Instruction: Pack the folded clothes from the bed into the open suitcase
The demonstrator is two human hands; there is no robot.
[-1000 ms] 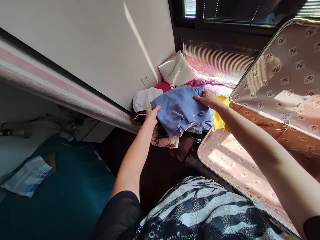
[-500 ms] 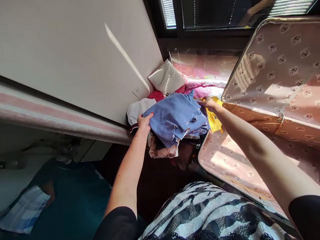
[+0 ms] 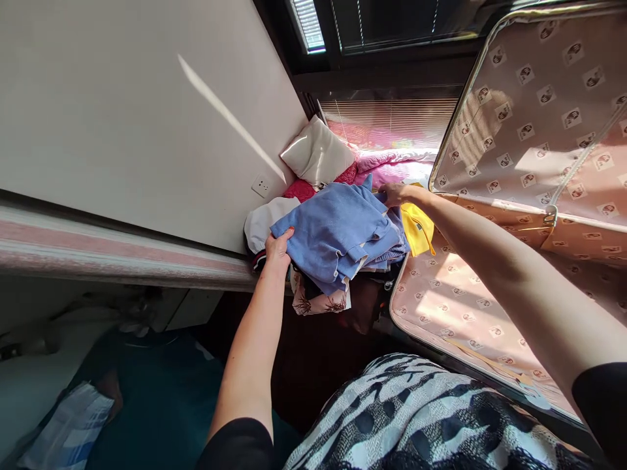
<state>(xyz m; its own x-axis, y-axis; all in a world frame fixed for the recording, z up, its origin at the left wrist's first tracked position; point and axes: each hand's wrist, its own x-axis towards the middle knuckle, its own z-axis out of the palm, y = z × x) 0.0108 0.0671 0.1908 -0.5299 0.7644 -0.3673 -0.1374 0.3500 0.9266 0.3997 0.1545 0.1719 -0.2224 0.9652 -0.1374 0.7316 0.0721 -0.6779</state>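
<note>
A blue garment (image 3: 333, 228) lies on top of a pile of folded clothes. My left hand (image 3: 277, 246) grips the garment's near left edge, fingers curled under it. On the far right edge of the same garment my right hand (image 3: 394, 194) is closed, next to a yellow garment (image 3: 417, 228). Under the blue one show a floral cloth (image 3: 321, 301) and a white cloth (image 3: 262, 220). An open suitcase (image 3: 441, 300) with a patterned pink lining stands just right of the pile, its lid (image 3: 533, 111) raised.
A white pillow (image 3: 317, 153) and pink bedding (image 3: 386, 166) lie behind the pile below a window with blinds. A white wall with a socket (image 3: 260, 186) runs along the left. A teal surface (image 3: 157, 398) and a checked cloth (image 3: 68, 427) sit at lower left.
My right hand has slid from the top of the blue garment to its far right edge. My left hand has closed on the near edge. The camera has shifted a little.
</note>
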